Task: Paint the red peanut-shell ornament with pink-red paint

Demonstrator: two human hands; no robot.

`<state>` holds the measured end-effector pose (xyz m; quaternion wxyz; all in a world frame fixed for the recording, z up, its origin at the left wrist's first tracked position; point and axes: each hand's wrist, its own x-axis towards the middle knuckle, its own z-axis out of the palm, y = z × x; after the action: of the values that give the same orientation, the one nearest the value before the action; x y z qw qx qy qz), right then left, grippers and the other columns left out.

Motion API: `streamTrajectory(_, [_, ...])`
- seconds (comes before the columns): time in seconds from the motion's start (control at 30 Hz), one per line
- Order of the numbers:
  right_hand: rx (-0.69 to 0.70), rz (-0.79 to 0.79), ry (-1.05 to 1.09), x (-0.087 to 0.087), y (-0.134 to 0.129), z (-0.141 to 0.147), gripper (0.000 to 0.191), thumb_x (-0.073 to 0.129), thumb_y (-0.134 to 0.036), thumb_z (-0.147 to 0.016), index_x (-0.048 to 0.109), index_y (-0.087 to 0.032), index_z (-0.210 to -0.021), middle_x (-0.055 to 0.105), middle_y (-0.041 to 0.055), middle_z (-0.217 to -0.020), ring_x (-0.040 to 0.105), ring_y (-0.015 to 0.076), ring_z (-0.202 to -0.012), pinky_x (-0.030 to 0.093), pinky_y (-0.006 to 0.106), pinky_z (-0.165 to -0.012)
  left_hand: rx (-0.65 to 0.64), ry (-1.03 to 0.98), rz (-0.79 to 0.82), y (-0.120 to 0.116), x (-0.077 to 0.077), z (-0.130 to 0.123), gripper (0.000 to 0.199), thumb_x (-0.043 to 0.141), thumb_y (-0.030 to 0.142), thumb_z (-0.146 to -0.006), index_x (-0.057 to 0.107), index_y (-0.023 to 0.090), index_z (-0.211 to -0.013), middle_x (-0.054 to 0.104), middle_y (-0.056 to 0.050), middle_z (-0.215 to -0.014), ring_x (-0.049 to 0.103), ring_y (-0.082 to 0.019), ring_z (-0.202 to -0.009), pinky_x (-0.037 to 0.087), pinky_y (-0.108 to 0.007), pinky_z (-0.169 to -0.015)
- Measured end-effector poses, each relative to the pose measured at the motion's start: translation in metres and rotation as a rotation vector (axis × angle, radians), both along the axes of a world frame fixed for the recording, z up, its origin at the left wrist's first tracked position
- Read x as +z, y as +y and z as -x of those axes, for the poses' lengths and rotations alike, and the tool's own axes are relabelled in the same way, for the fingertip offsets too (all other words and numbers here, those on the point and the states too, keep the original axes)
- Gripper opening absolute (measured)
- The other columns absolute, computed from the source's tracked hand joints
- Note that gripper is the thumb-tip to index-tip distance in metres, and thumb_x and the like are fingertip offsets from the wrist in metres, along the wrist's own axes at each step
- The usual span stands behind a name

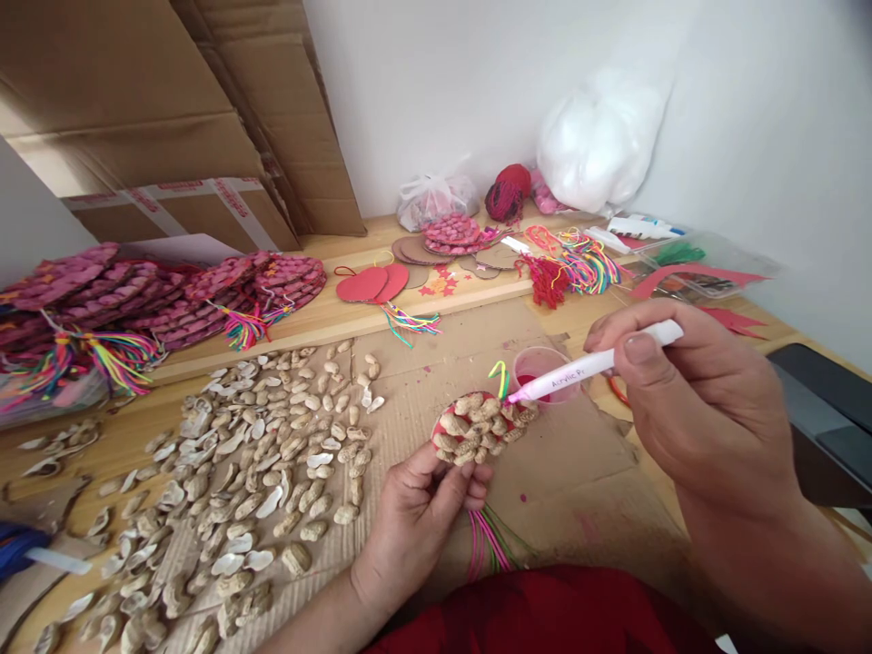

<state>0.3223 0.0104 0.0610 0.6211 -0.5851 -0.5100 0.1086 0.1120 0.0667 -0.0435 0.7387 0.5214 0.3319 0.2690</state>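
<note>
My left hand (pixel 426 509) grips the lower edge of a red disc covered with peanut shells (pixel 480 427). A yellow-green loop (pixel 500 377) sticks up from the disc's top, and pink and green cords (pixel 491 540) hang below it. My right hand (pixel 695 400) is closed round a white acrylic paint marker (pixel 592 368). The marker's pink tip touches or nearly touches the disc's upper edge, by the loop. Just behind the tip stands a clear cup with pinkish-red contents (pixel 545 374).
Many loose peanut shells (pixel 272 463) spread over cardboard (pixel 579 481) at left. Stacks of finished pink discs (pixel 136 291) with tassels lie on the back left. Red cardboard discs (pixel 371 283), yarn (pixel 508 193) and colourful tassels (pixel 579 263) sit along the back. A blue tool (pixel 20 549) lies far left.
</note>
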Motion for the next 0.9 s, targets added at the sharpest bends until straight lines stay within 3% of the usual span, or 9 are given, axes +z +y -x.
streamTrajectory(0.13, [-0.015, 0.001, -0.007, -0.001, 0.0, -0.001, 0.016, 0.06, -0.033, -0.097, 0.066, -0.022, -0.088, 0.06, 0.0011, -0.084, 0.051, 0.0126, -0.073, 0.036, 0.029, -0.06, -0.013, -0.014, 0.011, -0.001, 0.0, 0.001, 0.022, 0.07, 0.039, -0.092, 0.073, 0.018, -0.095, 0.078, -0.004, -0.088, 0.07, -0.012, -0.075, 0.061, -0.022, -0.071])
streamTrajectory(0.4, [-0.016, 0.01, -0.028, -0.002, 0.0, -0.006, 0.017, 0.06, -0.032, -0.098, 0.065, -0.02, -0.087, 0.058, 0.0001, -0.08, 0.042, 0.0101, -0.061, 0.032, 0.031, -0.057, -0.014, -0.012, -0.003, 0.0, 0.001, 0.002, 0.022, 0.069, 0.039, -0.092, 0.073, 0.017, -0.094, 0.078, -0.004, -0.087, 0.068, -0.01, -0.07, 0.059, -0.02, -0.067])
streamTrajectory(0.6, [-0.007, -0.054, -0.031, -0.003, 0.0, -0.001, 0.015, 0.06, -0.033, -0.097, 0.067, -0.021, -0.09, 0.062, 0.0024, -0.087, 0.057, 0.014, -0.081, 0.042, 0.029, -0.067, -0.026, -0.021, 0.004, 0.002, 0.003, 0.002, 0.022, 0.069, 0.038, -0.092, 0.072, 0.017, -0.095, 0.078, -0.005, -0.088, 0.069, -0.011, -0.071, 0.059, -0.021, -0.067])
streamTrajectory(0.9, [-0.005, -0.083, -0.045, -0.007, 0.002, 0.004, 0.012, 0.06, -0.029, -0.097, 0.068, -0.022, -0.091, 0.064, -0.0001, -0.089, 0.059, 0.0107, -0.082, 0.047, 0.025, -0.073, -0.023, -0.047, 0.044, 0.003, 0.006, 0.002, 0.024, 0.071, 0.039, -0.09, 0.071, 0.016, -0.094, 0.077, -0.004, -0.085, 0.067, -0.01, -0.067, 0.059, -0.021, -0.066])
